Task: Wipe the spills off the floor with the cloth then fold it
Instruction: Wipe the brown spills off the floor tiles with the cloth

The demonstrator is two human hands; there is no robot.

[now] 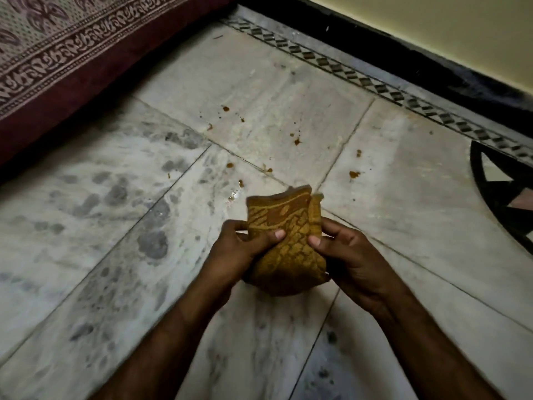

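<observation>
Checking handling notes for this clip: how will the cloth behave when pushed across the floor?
Likely floppy: the cloth bunches and bends between the left hand and right hand. Probably light, pinched by fingertips. It would likely crumple unless pressed flat.

Floor [288, 90] around the spills [295, 141] lies open; mattress [72, 53] bounds it left, wall [432, 27] behind.

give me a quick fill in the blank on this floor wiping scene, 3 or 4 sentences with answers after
1. The cloth is held by ____ hands, the left hand and the right hand.
2. The orange-brown spills lie on the ____ floor.
3. The cloth's colour is mustard ____.
4. The spills lie ____ the cloth from the person, nearer the wall.

Missing words: both; marble; yellow; beyond
</observation>
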